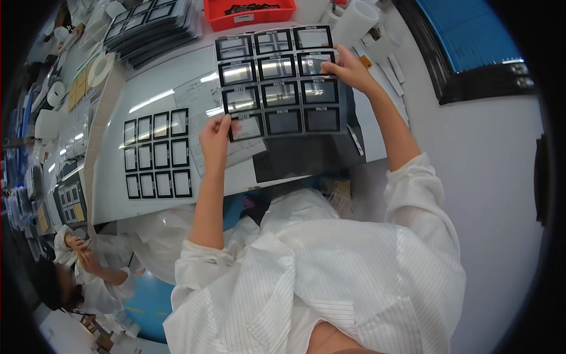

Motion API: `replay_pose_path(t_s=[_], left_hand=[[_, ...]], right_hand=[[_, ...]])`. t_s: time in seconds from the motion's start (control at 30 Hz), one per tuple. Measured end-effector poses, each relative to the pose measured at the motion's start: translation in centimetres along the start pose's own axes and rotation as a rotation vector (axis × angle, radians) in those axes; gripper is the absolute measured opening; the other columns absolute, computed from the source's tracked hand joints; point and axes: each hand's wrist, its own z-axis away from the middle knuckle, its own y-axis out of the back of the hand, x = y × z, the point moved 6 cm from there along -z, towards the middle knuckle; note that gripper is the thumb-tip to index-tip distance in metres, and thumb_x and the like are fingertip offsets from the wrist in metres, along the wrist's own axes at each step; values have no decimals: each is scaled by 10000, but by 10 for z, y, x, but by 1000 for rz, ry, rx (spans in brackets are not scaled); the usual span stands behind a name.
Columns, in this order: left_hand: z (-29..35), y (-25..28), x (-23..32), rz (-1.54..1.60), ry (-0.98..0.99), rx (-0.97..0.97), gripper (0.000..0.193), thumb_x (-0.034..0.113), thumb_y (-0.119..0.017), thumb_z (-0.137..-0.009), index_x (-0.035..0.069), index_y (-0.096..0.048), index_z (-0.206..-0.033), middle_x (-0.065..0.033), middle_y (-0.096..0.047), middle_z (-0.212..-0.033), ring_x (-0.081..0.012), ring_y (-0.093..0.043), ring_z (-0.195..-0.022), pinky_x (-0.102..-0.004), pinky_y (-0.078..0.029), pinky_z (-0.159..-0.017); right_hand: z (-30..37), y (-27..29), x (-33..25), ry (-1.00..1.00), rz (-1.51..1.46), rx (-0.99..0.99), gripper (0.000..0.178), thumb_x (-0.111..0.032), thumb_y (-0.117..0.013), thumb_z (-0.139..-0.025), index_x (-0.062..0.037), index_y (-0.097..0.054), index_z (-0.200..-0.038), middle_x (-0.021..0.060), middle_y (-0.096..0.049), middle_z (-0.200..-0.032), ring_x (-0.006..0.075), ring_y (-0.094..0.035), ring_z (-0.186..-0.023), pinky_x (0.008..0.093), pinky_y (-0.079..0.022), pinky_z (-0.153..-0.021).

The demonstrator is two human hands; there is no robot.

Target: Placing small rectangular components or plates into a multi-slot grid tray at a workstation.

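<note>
A person in a white striped coat, seen from above, holds up a clear tray of black-framed glass panels (277,82) over a white table (147,94), a little toward 12 o'clock from the picture's middle. The left hand (216,138) pinches the tray's lower corner at about 7 o'clock of the tray, fingers closed on its edge; the right hand (351,69) grips the tray's side edge at 2 o'clock, fingers likewise closed on it. The tray shows four rows of three frames, with the lowest rows darker and the upper ones glaring with reflected light. Beneath it lies a dark sheet (306,156), partly hidden by the tray, its near edge close to the table's front edge. At 9 o'clock of the tray, a second tray of black frames (158,153) lies flat on the table, well apart, with bare table between the two. At 12 o'clock sits a red bin (247,15), cut off by the top of the picture, with a stack of dark trays (153,26) beside it at 11 o'clock. White rolls (359,20) crowd the right hand's far side. At 2 o'clock a blue panel (471,32) is cut off by the dark rim. At 8 o'clock another person (88,271) sits bent over, small and hard to make out.
</note>
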Motion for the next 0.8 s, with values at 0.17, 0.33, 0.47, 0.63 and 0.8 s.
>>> replay_pose_path(t_s=[0.17,0.33,0.47,0.63,0.8], left_hand=[[-94,-6,20,-431,-159,62,199,165,-639,-868,-29,-639,-828,-45,-640,-666,-73,-558,-562,-184,-393,-503],[-118,-5,9,-924,-208,197,269,280,-679,-822,22,-643,-756,-45,-634,-631,-133,-577,-554,-272,-422,-519],[-111,-9,7,-1027,-173,278,305,334,-693,-801,37,-640,-756,-70,-638,-640,-190,-597,-569,-319,-444,-542],[-113,-12,10,-1092,-191,315,312,354,-683,-804,54,-634,-737,-96,-644,-666,-288,-607,-620,-384,-453,-561],[-112,-8,9,-1101,-160,317,317,360,-678,-807,55,-627,-735,-97,-647,-676,-296,-612,-635,-395,-455,-568]], right_hand=[[-104,3,77,-16,22,70,553,-240,-674,-846,-2,-413,-1271,50,-642,-775,86,-566,-656,221,-410,-539],[-144,-8,134,-57,-24,19,543,-259,-701,-827,5,-439,-1222,56,-647,-769,88,-568,-626,221,-408,-516],[-147,-15,153,-119,-28,-5,532,-251,-696,-835,10,-438,-1221,57,-650,-776,85,-573,-636,215,-407,-510],[-158,-20,164,-118,0,-2,572,-252,-687,-846,26,-403,-1258,67,-661,-803,82,-582,-651,209,-401,-499],[-157,-24,160,-127,-7,-8,602,-271,-690,-843,18,-384,-1274,60,-656,-792,80,-574,-643,211,-399,-495]])
